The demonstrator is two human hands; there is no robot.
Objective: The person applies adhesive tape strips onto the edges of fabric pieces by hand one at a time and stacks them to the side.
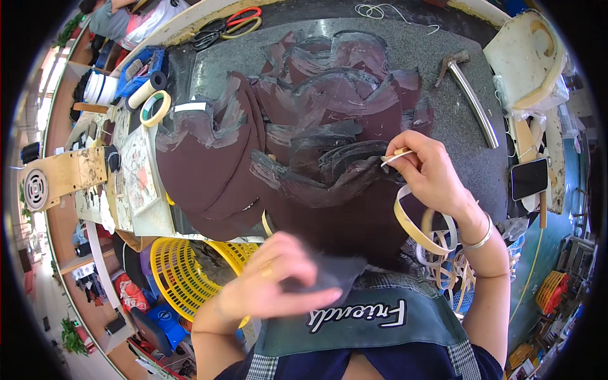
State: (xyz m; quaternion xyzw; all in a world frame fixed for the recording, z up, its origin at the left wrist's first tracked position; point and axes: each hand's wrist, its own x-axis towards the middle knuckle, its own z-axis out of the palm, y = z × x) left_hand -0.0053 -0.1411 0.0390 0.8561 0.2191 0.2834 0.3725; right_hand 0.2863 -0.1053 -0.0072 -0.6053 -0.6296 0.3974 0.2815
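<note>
- Right hand (434, 168) is up at the near piece's far right corner, grip closed to a pinch with a pale strip (397, 158) between thumb and fingers. My guess is it's pinched so close to the end for fine control right at the edge.
- Left hand (269, 282) sits lower left, over the apron (373, 313). It's a blur with a dark scrap (339, 272) right by the fingers; can't tell how far that grip is open or if it has hold of the scrap.
- A cream band (411, 223) loops below the right hand. Can't say if it joins the strip.
- The near dark piece (316, 218) lies at the near middle of the grey surface (437, 142), probably that close for easy reach.
- It's deep maroon, almost black up close, with a wavy far edge smeared greyish and shiny.
- More maroon pieces (202, 161) overlap left and far, same smeary edges; I'd say they're fanned to leave those edges exposed.
</note>
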